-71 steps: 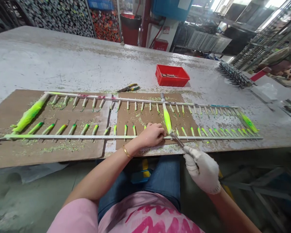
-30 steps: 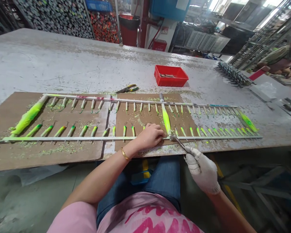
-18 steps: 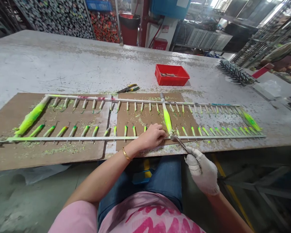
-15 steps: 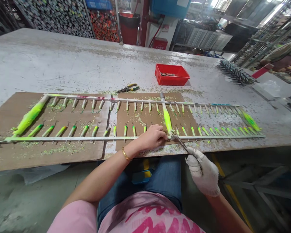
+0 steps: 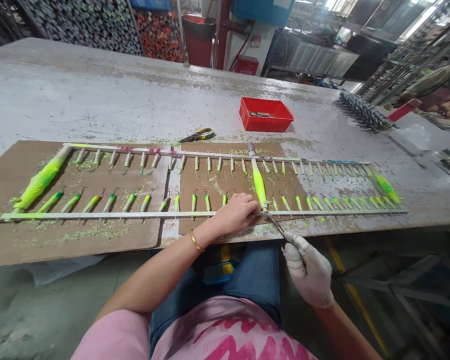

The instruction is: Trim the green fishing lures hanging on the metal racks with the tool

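Observation:
A long metal rack [image 5: 97, 215] lies across brown cardboard [image 5: 78, 235] on the table, carrying two rows of small green-and-white painted pieces [image 5: 145, 202]. My bare left hand [image 5: 237, 212] is curled on the near rail beside a larger green crossbar [image 5: 258, 185], fingers pressed on the rail. My right hand [image 5: 309, 272], in a white glove, is shut on a thin metal tool [image 5: 273, 224]. The tool's tip touches the near rail just right of my left fingers.
A red tray [image 5: 266, 115] holding small parts and yellow-handled pliers [image 5: 199, 135] sit beyond the rack. A dark spiked rack [image 5: 362, 116] lies at the far right. Another person [image 5: 435, 87] works at the right edge. Green paint flakes litter the cardboard.
My gloved right hand has shifted slightly, keeping the tool tip on the near rail by the crossbar. My left hand stays curled on the rail.

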Tool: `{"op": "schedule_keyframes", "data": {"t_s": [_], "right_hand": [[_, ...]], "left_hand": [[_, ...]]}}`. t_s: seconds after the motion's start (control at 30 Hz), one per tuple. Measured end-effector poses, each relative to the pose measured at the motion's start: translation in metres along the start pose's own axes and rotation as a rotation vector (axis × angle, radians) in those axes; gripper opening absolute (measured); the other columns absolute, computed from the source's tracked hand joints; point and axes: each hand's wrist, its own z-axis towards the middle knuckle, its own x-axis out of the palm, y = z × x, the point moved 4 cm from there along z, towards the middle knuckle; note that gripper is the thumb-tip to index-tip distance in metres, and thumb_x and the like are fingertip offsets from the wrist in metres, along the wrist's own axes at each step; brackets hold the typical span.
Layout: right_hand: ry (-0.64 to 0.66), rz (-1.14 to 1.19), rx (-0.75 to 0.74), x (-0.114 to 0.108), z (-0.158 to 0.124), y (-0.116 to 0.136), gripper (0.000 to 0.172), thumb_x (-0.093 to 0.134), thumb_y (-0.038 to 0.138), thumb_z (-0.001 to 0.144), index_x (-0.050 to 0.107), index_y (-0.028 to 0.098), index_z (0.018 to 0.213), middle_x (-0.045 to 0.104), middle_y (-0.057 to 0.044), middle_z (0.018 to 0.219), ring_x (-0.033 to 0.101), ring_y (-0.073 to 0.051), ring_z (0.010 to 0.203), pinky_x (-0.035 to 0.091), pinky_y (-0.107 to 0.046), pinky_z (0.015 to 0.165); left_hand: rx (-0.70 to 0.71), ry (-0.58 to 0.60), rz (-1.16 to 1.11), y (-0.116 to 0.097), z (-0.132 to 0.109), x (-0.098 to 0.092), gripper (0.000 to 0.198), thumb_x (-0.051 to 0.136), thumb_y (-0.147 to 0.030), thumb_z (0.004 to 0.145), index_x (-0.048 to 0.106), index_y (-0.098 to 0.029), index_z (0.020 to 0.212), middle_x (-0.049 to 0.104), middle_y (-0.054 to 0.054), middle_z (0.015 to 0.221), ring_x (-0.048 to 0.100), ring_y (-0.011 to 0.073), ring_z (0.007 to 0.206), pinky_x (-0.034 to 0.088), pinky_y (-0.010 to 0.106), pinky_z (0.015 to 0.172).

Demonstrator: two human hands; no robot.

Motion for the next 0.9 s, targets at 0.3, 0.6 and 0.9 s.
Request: {"op": "schedule_keyframes", "data": {"t_s": [0.3, 0.6, 0.9], "right_hand": [[-0.019, -0.114, -0.033, 0.01, -0.007, 0.01, 0.032, 0.062, 0.019, 0.096, 0.064, 0.017, 0.127, 0.078, -0.01, 0.106, 0.074, -0.02, 0.084, 0.057, -0.03, 0.077], [-0.021, -0.224, -0.078, 0.017, -0.005, 0.007, 0.028, 0.062, 0.019, 0.095, 0.068, 0.016, 0.122, 0.079, -0.009, 0.099, 0.074, -0.019, 0.075, 0.056, -0.028, 0.073], [0.025, -0.009, 0.153, 0.01, 0.005, 0.004, 0.029, 0.056, 0.026, 0.099, 0.068, 0.018, 0.125, 0.078, -0.008, 0.109, 0.076, -0.019, 0.093, 0.06, -0.027, 0.084]], "left_hand": [[-0.085, -0.023, 0.026, -0.002, 0.0, 0.002, 0.011, 0.058, -0.024, 0.096, 0.068, -0.022, 0.099, 0.063, 0.005, 0.096, 0.058, 0.0224, 0.095, 0.041, 0.036, 0.085], [-0.071, -0.092, -0.017, -0.004, -0.002, 0.0, 0.026, 0.048, -0.03, 0.102, 0.071, -0.02, 0.108, 0.065, 0.009, 0.098, 0.062, 0.0206, 0.092, 0.046, 0.034, 0.082], [-0.188, -0.083, 0.128, -0.006, -0.002, 0.006, 0.021, 0.052, -0.028, 0.1, 0.068, -0.017, 0.094, 0.065, 0.01, 0.101, 0.059, 0.0233, 0.095, 0.042, 0.036, 0.08]]}}
